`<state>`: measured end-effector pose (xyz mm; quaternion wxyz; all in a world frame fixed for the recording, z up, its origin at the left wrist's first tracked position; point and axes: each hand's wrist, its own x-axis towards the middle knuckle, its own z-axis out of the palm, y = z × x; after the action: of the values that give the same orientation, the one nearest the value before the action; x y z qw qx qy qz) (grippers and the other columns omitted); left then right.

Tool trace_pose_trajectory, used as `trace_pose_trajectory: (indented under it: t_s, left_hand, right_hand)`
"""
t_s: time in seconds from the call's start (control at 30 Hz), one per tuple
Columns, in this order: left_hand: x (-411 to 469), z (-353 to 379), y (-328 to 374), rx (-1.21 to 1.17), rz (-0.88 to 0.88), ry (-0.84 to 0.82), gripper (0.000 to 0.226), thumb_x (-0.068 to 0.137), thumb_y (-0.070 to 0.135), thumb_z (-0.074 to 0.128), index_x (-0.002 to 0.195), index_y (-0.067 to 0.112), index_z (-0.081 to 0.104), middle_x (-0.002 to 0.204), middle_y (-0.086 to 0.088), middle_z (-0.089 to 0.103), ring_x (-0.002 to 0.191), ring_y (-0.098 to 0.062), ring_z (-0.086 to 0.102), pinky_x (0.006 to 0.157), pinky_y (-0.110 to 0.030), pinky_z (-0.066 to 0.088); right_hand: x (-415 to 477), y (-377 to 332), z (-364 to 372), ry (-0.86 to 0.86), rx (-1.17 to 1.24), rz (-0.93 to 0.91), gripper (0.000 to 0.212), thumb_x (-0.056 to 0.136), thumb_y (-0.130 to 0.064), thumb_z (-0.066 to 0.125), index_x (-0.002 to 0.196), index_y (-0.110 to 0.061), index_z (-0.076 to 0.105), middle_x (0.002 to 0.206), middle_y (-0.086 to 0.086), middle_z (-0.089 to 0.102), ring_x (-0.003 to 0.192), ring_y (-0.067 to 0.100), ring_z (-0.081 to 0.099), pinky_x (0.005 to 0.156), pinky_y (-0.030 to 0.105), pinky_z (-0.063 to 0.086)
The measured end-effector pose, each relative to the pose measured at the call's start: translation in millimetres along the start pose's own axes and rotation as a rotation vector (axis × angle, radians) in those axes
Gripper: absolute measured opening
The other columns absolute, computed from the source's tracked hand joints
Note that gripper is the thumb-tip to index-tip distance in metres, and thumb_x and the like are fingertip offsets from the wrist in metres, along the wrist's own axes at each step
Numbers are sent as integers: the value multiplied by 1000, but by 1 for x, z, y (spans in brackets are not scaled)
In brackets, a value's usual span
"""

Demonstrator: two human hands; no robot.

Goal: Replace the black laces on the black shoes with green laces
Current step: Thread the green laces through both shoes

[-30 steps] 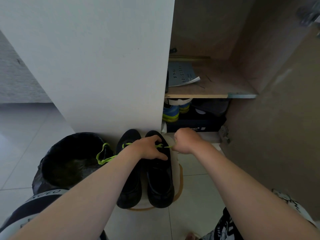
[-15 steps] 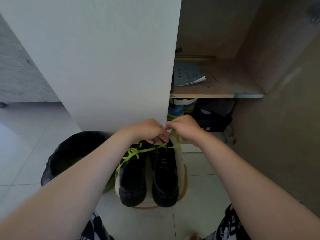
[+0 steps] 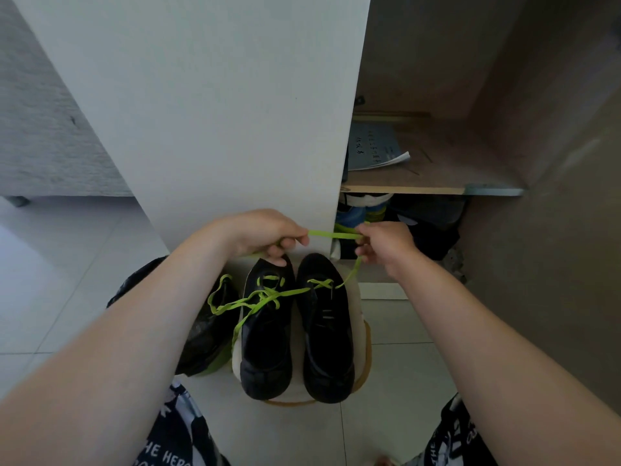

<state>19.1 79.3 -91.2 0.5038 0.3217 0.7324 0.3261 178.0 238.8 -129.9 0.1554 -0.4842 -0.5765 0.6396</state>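
Item 1. Tiled floor (image 3: 67, 264): pale, glossy, running under everything listed below.

Item 2. Black bag (image 3: 205, 331): crumpled plastic, open-mouthed, standing on the floor just beside the left shoe.

Item 3. Left hand (image 3: 265, 232): raised above the heels of the shoes; fingers (image 3: 289, 244) curled, thumb and forefinger pinching one end of a taut stretch of lace.

Item 4. Left black shoe (image 3: 265, 344): toe toward the viewer, resting on the stool and touching its partner. Green strands cross over its tongue and trail left, looping over the rim of the bag.

Item 5. Green lace (image 3: 332, 235): bright lime and flat. One stretch is held level between the two hands. From the right hand it drops to the top eyelets of the right shoe, where it crosses. Whether the strands on the left shoe belong to the same lace cannot be told.

Item 6. Right black shoe (image 3: 327, 344): parallel to the left one, toe toward the viewer.

Item 7. Stool (image 3: 365, 334): round, pale top with a tan rim, carrying both shoes.

Item 8. Right hand (image 3: 386, 243): level with the left; fingers (image 3: 361, 245) closed, gripping the lace.

Item 9. White cabinet panel (image 3: 218, 112): upright behind the hands.

Item 10. Shelf (image 3: 420, 189): wooden, bearing a grey-blue booklet (image 3: 374, 149); blue-and-yellow shoes (image 3: 363, 213) sit beneath it.

Item 11. Brown cabinet door (image 3: 554, 247): standing open at far right.
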Motion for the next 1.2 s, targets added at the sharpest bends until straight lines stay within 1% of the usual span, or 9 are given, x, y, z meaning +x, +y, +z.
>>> trace_pose_trajectory:
  t_s: [0.17, 0.23, 0.33, 0.47, 0.57, 0.73, 0.93, 1.03, 1.2]
  left_hand:
    - [-5, -25, -13, 270, 6, 211, 28, 101, 32, 52, 88, 13, 67, 68, 1, 45, 58, -19, 42, 74, -36, 52]
    - [-6, -19, -13, 355, 33, 220, 28, 100, 34, 52, 85, 17, 69, 77, -4, 48, 63, -19, 46, 67, -30, 51]
    - [-3, 1, -6, 430, 113, 184, 29, 98, 36, 53, 79, 23, 70, 79, -8, 47, 66, -17, 48, 58, -22, 51]
    - [0, 15, 5, 439, 182, 194, 34, 99, 40, 51, 75, 22, 69, 70, -2, 51, 64, -14, 51, 59, -24, 53]
    - [-2, 9, 6, 366, 179, 218, 34, 99, 39, 52, 78, 18, 68, 67, 1, 44, 59, -12, 47, 59, -24, 52]
    - [-1, -6, -7, 290, 103, 199, 26, 100, 27, 49, 85, 16, 68, 71, 0, 51, 54, -16, 44, 59, -27, 51]
    - [3, 12, -7, 321, 101, 163, 39, 98, 40, 56, 77, 11, 72, 62, 0, 65, 44, -16, 52, 59, -30, 55]
    - [7, 25, -1, 367, 112, 199, 50, 96, 50, 54, 70, 11, 70, 58, -2, 65, 44, -19, 55, 58, -30, 56]
    - [11, 28, 0, 246, 105, 206, 43, 104, 39, 38, 74, 13, 53, 57, -4, 47, 39, -15, 44, 63, -33, 55]
  right_hand:
    - [2, 4, -5, 98, -814, -51, 12, 86, -19, 62, 83, -8, 62, 87, 11, 69, 70, 26, 63, 60, 28, 46]
    - [-6, 7, 3, 106, -1167, -165, 36, 84, -29, 65, 115, -10, 59, 116, 13, 59, 104, 31, 59, 81, 36, 50]
    - [-20, 7, 23, -71, -863, -483, 74, 84, -23, 68, 150, -23, 33, 145, 7, 40, 137, 27, 37, 108, 42, 39]
    - [-27, -2, 41, -456, -281, -358, 52, 89, -4, 52, 138, -22, 51, 100, 10, 72, 90, 27, 67, 89, 39, 54]
    - [-28, -5, 39, -416, -428, -357, 30, 97, 0, 43, 104, -10, 70, 56, -15, 55, 47, 13, 47, 54, 29, 51]
    - [-11, -4, 25, -198, -670, -336, 36, 93, -7, 45, 82, -18, 78, 88, 10, 72, 77, 23, 66, 66, 36, 54]
    - [-20, 6, 28, -314, -762, -432, 52, 87, 0, 53, 138, -12, 60, 132, 6, 60, 122, 20, 56, 98, 28, 45]
    - [-31, 1, 35, -558, -342, -375, 50, 87, 16, 43, 124, -11, 64, 95, 14, 65, 85, 20, 64, 80, 31, 55]
    - [-26, -4, 27, -411, -524, -386, 19, 96, -12, 56, 90, -8, 74, 56, -16, 56, 55, -3, 50, 60, 19, 41]
